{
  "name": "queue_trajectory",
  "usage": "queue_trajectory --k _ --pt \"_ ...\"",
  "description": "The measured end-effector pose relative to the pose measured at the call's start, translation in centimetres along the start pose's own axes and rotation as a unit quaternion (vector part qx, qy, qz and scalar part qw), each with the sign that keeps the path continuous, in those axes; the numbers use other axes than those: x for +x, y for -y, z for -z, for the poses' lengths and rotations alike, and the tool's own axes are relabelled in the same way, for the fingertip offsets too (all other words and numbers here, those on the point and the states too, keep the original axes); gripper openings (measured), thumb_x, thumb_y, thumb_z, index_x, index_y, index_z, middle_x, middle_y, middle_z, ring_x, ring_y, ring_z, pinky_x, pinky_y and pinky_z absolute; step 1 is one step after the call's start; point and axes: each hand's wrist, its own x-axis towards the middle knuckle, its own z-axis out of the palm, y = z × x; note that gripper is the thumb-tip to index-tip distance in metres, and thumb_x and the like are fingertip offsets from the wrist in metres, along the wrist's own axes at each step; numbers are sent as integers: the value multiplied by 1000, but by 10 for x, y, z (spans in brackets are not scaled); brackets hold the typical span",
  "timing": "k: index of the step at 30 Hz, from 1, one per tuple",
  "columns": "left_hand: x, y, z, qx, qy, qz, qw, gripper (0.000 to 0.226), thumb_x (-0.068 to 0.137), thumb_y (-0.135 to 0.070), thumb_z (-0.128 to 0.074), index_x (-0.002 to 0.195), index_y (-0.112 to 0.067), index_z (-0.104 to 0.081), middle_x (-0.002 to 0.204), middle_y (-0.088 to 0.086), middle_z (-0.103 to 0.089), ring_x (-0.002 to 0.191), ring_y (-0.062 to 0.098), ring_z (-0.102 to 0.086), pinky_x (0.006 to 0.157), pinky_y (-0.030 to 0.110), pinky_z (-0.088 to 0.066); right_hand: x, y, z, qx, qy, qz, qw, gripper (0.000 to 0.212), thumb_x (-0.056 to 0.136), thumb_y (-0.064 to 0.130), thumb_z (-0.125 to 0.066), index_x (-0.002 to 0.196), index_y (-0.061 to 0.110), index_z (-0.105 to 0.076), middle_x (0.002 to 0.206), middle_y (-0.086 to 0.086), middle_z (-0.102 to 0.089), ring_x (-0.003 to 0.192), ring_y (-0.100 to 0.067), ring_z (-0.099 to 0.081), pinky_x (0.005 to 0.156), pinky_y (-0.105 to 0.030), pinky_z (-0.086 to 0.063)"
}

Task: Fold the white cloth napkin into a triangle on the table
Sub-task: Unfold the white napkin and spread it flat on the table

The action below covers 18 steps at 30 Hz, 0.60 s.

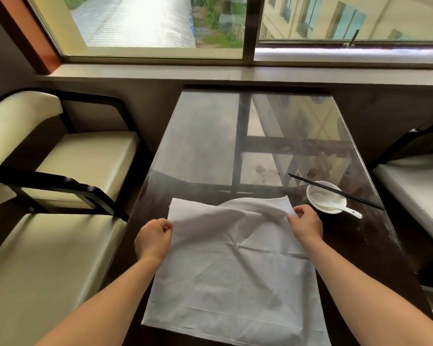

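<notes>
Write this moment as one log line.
left hand: pinches white cloth napkin edge | right hand: pinches raised far edge | triangle: not yet

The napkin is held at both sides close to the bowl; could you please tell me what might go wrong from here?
1. The right hand pinches the napkin near the bowl, and the chopsticks rest loosely across its rim; a sweep of cloth could knock them off.
2. The napkin is bunched between the left hand and the right hand, so the fold may come out skewed or wrinkled.
</notes>
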Motion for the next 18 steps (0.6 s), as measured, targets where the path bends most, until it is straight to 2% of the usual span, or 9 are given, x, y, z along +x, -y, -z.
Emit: queue_trajectory --k 2,5,8,12,15,18 --pt "6 2 -2 15 49 37 998 15 89 -22 -61 96 -27 -73 101 0 -72 90 25 -65 67 29 -44 -3 -1 0 -37 14 25 999 44 87 19 -71 129 13 -57 120 -13 -65 110 -35 -61 89 -40 -48" --pt "15 -3 -5 -12 62 54 997 26 90 -29 -61 115 -23 -65 106 5 -68 92 26 -63 68 33 -45 -11 -8 -1 -141 31 82 986 56 89 22 -70 142 20 -50 133 -15 -52 119 -36 -52 93 -42 -47" --pt "22 -16 -8 -40 96 68 992 49 91 -36 -62 135 -18 -49 117 10 -64 104 31 -61 75 37 -45 -17 -16 -4 -210 43 114 970 48 92 28 -68 138 22 -55 139 -9 -48 122 -33 -46 98 -41 -44" --pt "21 -18 -8 -25 88 60 994 40 91 -12 -55 129 -22 -60 115 7 -70 103 30 -63 80 39 -52 -19 -22 -3 -254 46 110 960 29 94 25 -63 120 12 -68 131 -10 -55 116 -33 -48 96 -38 -45" --pt "18 -16 -5 31 76 -5 997 40 91 -11 -52 127 -24 -63 119 7 -68 104 29 -63 80 39 -52 -24 -26 1 -274 18 121 954 20 93 21 -62 107 10 -72 119 -9 -58 108 -30 -48 85 -38 -47" --pt "9 -22 -7 43 113 -138 983 38 91 -23 -57 129 -22 -60 122 6 -59 111 27 -58 85 39 -51 -26 -10 -3 -267 -29 187 945 23 88 22 -71 108 11 -72 117 -9 -61 106 -32 -50 81 -41 -48"
